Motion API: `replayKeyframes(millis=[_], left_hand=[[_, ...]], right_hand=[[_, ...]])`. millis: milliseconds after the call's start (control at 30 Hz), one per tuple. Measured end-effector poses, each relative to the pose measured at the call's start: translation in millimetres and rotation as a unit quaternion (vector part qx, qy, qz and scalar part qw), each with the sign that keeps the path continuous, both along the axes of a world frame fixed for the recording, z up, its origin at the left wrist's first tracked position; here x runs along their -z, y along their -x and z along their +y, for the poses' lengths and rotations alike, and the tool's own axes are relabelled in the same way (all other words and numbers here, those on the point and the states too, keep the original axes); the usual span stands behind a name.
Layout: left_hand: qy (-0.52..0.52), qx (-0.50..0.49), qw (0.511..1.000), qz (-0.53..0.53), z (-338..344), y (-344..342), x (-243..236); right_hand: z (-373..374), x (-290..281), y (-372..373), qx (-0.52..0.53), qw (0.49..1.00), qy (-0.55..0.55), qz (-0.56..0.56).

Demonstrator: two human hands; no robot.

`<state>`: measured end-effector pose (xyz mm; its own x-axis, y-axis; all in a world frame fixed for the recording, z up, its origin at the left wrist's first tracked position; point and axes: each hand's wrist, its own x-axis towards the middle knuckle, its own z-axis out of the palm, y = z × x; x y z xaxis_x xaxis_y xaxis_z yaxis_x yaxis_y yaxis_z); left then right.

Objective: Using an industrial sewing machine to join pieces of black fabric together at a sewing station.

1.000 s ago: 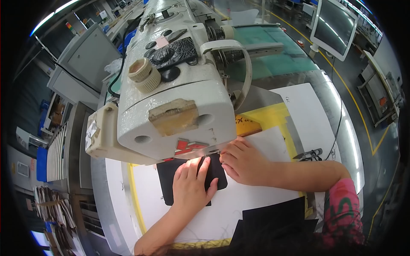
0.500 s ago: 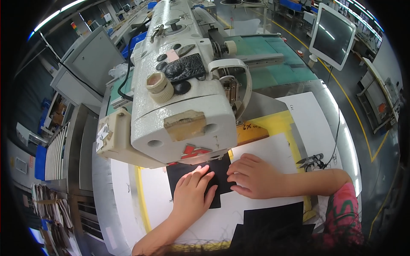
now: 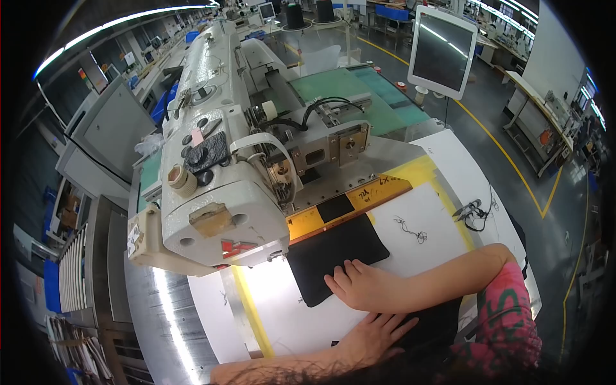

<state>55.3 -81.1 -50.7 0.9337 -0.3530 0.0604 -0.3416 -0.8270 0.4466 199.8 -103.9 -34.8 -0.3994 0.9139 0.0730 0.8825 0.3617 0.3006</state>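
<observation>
A black fabric piece (image 3: 333, 251) lies on the white table (image 3: 423, 218) under the head of a big white industrial sewing machine (image 3: 218, 192). My right hand (image 3: 360, 289) lies flat on the near edge of that piece, fingers spread toward the machine. Closer to my body, my left hand (image 3: 375, 337) rests open on the table, its fingertips at a pile of dark fabric (image 3: 436, 324). Neither hand grips anything. A smaller black patch (image 3: 335, 207) sits in the yellow and orange clamp frame (image 3: 378, 191) behind the fabric.
Small thread snips (image 3: 471, 210) and loose black thread (image 3: 410, 228) lie on the table to the right. A green plate (image 3: 356, 90) lies behind the machine, with a grey monitor (image 3: 443, 50) on a stand beyond. A grey control box (image 3: 109, 138) stands at left.
My left hand has come off the black fabric and drawn back toward my body. My right hand stays on the fabric's near edge. The view has tilted up and away from the machine head.
</observation>
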Motion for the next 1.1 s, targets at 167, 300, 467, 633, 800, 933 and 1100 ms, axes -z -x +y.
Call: replayKeyframes(millis=[167, 300, 467, 633, 800, 933, 1100], left_hand=[[-0.022, -0.015, 0.999, -0.035, 0, 5, 8], [-0.040, -0.014, 0.999, -0.023, -1, 16, 9], [-0.059, -0.003, 0.996, -0.066, 8, 22, 16], [0.012, -0.040, 0.990, -0.134, 28, 20, -3], [0.019, -0.061, 0.988, -0.141, 29, 10, -2], [0.030, -0.063, 0.982, -0.176, 28, 10, 0], [0.118, -0.020, 0.954, -0.276, 58, 6, 68]], right_hand=[[8, 2, -7, 0.029, 0.991, -0.078, 0.106], [16, 19, -9, -0.012, 0.980, -0.154, 0.125], [-14, -23, -25, 0.058, 0.944, -0.119, 0.302], [-99, -111, -62, 0.222, 0.832, -0.310, 0.403], [-221, -142, -112, 0.374, 0.635, -0.508, 0.445], [-344, -135, -145, 0.591, 0.602, -0.434, 0.316], [-480, -78, -155, 0.807, 0.492, -0.302, 0.128]])
